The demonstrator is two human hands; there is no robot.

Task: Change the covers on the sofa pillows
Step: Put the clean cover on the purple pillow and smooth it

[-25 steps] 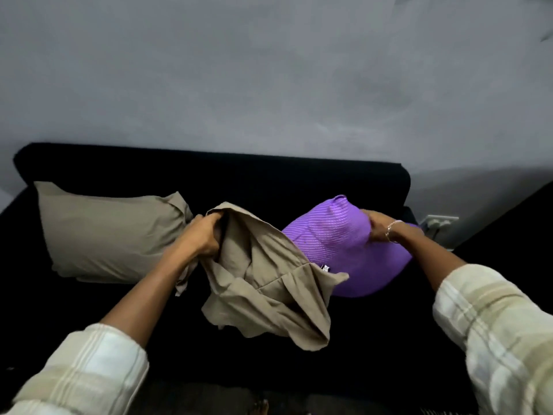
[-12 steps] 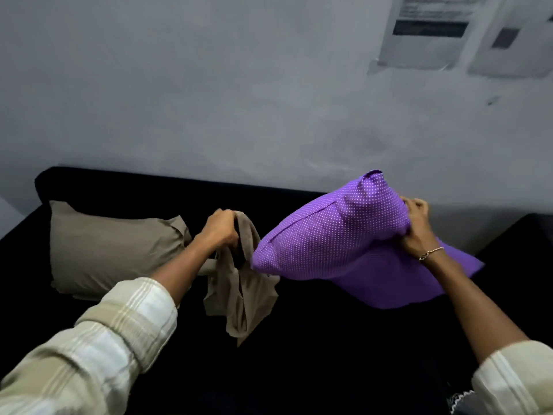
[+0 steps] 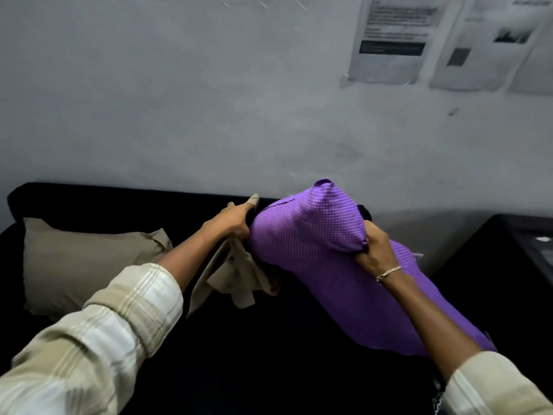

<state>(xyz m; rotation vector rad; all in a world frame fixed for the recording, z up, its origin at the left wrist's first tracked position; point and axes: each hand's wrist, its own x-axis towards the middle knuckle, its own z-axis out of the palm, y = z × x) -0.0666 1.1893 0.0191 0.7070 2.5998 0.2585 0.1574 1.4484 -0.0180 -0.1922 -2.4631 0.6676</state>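
Note:
A purple dotted pillow (image 3: 308, 235) is held up over the black sofa (image 3: 89, 205). My right hand (image 3: 372, 250) grips its near end, bunching the fabric. My left hand (image 3: 230, 223) grips a loose tan cover (image 3: 239, 274) and sits against the pillow's far left side. The cover hangs crumpled below that hand. More purple fabric (image 3: 398, 310) lies on the seat under my right forearm. A tan-covered pillow (image 3: 86, 262) leans at the sofa's left end.
A grey wall rises behind the sofa, with printed sheets (image 3: 392, 40) taped at the upper right. A dark surface (image 3: 526, 250) stands to the right of the sofa. The black seat stretches across the foreground.
My left hand carried the tan cover right, up against the purple pillow. My right hand shifted its grip to the pillow's near end. The view tilted upward.

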